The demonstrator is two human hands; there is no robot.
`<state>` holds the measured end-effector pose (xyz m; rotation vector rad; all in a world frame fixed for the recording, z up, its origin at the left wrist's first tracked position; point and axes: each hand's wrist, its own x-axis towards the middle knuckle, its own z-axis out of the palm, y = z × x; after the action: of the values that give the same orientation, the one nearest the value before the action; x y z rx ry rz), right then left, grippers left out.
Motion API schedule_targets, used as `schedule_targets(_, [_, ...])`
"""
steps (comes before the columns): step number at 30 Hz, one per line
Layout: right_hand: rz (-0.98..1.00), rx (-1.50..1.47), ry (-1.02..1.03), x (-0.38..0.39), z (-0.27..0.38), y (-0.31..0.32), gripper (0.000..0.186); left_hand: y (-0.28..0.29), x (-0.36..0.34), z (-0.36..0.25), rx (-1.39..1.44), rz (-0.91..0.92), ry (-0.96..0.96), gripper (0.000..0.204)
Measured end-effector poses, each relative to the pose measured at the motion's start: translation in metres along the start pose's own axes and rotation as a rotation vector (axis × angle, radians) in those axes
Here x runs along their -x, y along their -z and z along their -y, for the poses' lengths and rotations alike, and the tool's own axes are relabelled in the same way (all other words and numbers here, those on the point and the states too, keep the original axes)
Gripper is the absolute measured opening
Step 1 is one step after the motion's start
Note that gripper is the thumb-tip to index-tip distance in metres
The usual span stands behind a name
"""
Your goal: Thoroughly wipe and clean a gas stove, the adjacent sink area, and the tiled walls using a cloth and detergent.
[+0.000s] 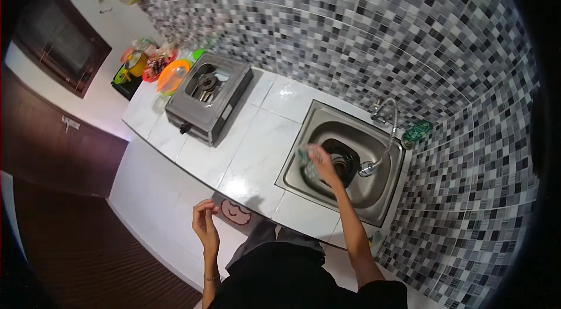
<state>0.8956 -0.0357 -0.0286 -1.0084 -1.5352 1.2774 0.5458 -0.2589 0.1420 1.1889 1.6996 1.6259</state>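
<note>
green-and-clear item (306,164), motion-blurred and too indistinct to identify, is clasped in the grip of a person's right hand (322,164) at the left side of a dark piece (352,163) lying in a steel sink (377,195), though whether the two touch cannot be told. the left hand (205,221) hangs near the front edge of the white tiled desk (251,145), its grip loosely open with fingers bent. a gray stove (217,109) stands farther left, near an orange-rimmed dish (174,77).
</note>
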Motion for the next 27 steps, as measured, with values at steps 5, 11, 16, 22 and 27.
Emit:
schedule_targets(5, [0.034,0.676,0.195,-0.066,-0.026,-0.059,0.043,0.048,0.04,0.005,-0.028,-0.171,0.082,0.017])
schedule_targets(11, [0.093,0.931,0.331,-0.073,-0.034,-0.127,0.047,0.078,0.073,0.01,-0.042,-0.333,0.072,0.017])
schedule_targets(16, [0.321,0.937,0.48,-0.06,-0.025,-0.201,0.055,0.073,0.069,0.011,0.0,-0.356,0.206,0.017])
schedule_targets(22, [0.581,0.856,0.599,0.004,-0.007,-0.29,0.077,0.06,0.043,-0.002,0.012,-0.236,0.178,0.017])
schedule_targets(27, [0.662,0.887,0.491,0.09,0.013,-0.249,0.071,0.05,0.036,-0.001,0.023,-0.184,0.088,0.017])
